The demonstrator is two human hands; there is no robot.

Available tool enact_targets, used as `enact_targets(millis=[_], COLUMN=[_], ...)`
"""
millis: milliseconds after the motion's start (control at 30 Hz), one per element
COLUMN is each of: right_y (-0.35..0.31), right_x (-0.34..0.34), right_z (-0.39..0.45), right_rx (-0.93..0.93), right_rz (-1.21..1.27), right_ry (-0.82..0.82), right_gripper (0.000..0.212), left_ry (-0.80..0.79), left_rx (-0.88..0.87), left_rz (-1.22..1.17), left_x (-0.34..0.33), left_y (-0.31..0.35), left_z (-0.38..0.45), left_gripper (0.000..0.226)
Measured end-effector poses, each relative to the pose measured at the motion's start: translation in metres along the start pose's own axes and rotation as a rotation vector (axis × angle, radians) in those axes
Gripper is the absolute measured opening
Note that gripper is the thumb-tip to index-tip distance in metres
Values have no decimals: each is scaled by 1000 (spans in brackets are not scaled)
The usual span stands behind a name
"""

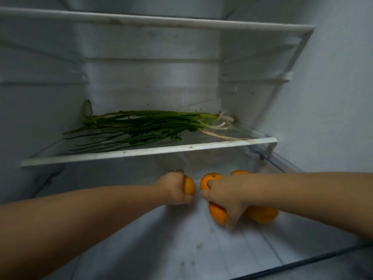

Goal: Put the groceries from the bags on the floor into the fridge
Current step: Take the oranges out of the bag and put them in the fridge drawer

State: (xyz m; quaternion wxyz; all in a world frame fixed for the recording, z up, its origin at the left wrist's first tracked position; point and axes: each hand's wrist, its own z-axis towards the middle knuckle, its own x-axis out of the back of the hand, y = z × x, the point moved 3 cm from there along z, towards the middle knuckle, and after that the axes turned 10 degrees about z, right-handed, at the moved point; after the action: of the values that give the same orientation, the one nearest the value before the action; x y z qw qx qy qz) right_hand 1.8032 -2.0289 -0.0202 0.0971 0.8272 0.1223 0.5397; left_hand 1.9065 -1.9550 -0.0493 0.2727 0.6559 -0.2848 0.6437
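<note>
Head view shows us, below the shelf (149, 152) of green onions (141, 126) inside the fridge (333, 98), our left hand (173, 188) clamped on one orange (190, 185) and our right hand (226, 196) gripping several oranges (207, 181).

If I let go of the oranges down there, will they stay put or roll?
The oranges look round and smooth, so they would probably roll once released. The compartment floor beneath them looks flat and slick, with little visible to stop them. The right hand spans several at once, so easing them down together, touching each other, seems safer than dropping them.
</note>
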Motion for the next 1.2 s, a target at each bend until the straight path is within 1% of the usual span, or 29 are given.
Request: enact_targets(millis=[100, 233, 367, 400, 433, 500, 567, 633, 700, 733, 767, 833, 867, 933, 1000, 1100, 1200], right_y=[0, -1, 1, 2, 3, 5, 4, 2, -3, -8, -12, -24, -36, -56, -76, -112, -173], right_x=[-2, 1, 6, 12, 20, 33, 36, 37, 46, 55, 63, 70, 64, 61, 53, 39, 18], right_z=[3, 4, -1, -6, -12, -25, -27, -37, -60, -80, -100, -137, -143, -170, -198, -239, -266], right_rx=[-46, -90, -129, -144, -153, -141, -148, -171, -165, -191, -223, -182, -183, -125, -57, 65, 196], right_rz=[31, 31, 72, 82, 77, 42, -1, -83, -73, -33, 32, 12, 30, 95, 270, 398, 473], right_ry=[2, -49, -140, -149, -123, -80, -34, -66, 5, 66, 138, 236, 292, 408, 530, 702, 783], right_gripper=[74, 77, 75, 73, 72, 67, 59, 49, 46, 48, 49, 48, 47, 43, 37, 32, 28], left_ry=[3, -23, -78, -90, -97, -104, -114, -71, -35, -31, -24, 31, 70, 168, 269, 400, 401], left_rx=[-54, -105, -89, -75, -59, -39, -43, -99, -146, -138, -110, -34, -1, 55, 124, 229, 351], left_rz=[4, -12, 0, 15, 39, 106, 197, 308, 388, 420, 450, 484, 480, 441, 364, 252, 175], left_x=[-5, -7, -4, -2, 2, 14, 32, 59, 86, 98, 108, 127, 133, 139, 134, 106, 69], left_y=[-2, -5, 1, 4, 7, 13, 20, 27, 32, 33, 32, 34, 36, 42, 48, 54, 57], left_z=[0, -3, -7, -9, -11, -16, -29, -47, -71, -87, -103, -140, -161, -205, -255, -332, -408], left_gripper=[68, 81, 89, 91, 93, 90, 80, 66, 54, 52, 51, 47, 45, 40, 36, 35, 38])
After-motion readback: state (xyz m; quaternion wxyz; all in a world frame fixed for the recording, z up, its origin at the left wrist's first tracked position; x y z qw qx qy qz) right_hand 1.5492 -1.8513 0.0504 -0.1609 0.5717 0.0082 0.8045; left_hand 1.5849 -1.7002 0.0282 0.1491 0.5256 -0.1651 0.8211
